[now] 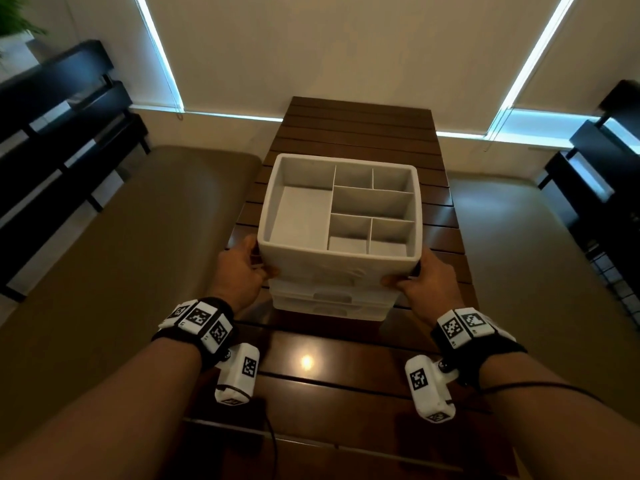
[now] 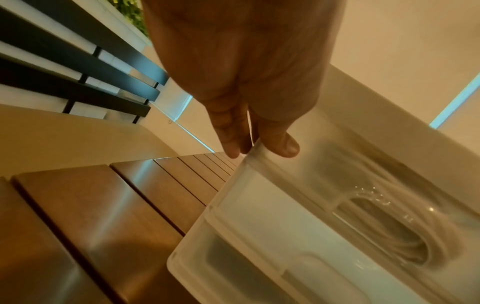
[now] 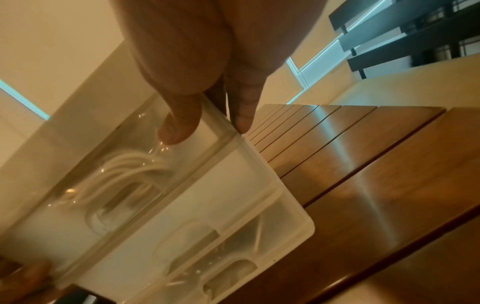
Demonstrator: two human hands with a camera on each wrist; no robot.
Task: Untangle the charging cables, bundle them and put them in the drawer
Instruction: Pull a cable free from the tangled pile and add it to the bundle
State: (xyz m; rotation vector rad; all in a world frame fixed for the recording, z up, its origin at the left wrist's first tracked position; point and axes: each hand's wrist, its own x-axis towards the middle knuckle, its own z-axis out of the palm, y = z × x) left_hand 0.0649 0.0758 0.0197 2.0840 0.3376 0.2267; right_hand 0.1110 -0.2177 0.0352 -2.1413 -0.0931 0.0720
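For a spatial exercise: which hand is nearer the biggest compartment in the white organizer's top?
Left. The left hand grips the organizer corner beside the biggest compartment; the right hand grips the opposite front corner.

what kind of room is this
Probably a living room or lounge: a slatted wooden table stands between cushioned seating, with drawn window blinds behind and a plant in the corner.
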